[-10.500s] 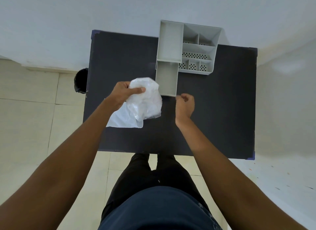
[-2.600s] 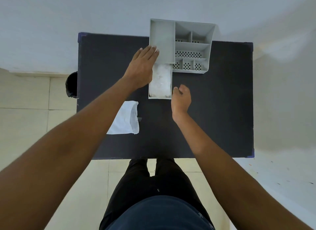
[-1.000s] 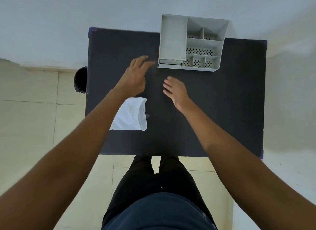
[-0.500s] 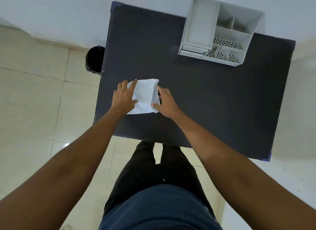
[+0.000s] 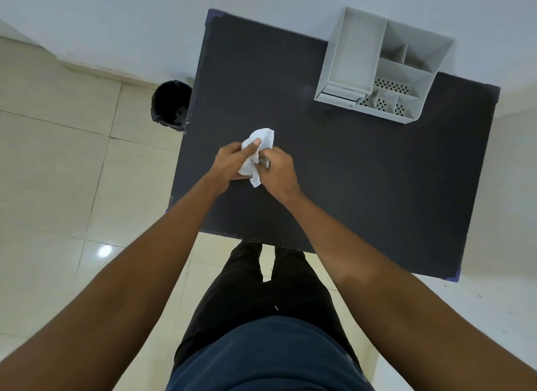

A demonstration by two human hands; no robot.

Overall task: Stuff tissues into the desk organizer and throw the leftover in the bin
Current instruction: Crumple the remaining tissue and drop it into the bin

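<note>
The white wrapper (image 5: 255,155) is bunched between both hands just above the dark table (image 5: 363,187), well short of the desk organizer (image 5: 377,67). The left hand (image 5: 232,163) clenches it with the thumb pressed on top; the right hand (image 5: 279,169) pinches its side. It looks light, soft and crushable, probably slippery, so gripping the whole wad suits. The bin (image 5: 170,105) stands beside the table's left edge.
</note>
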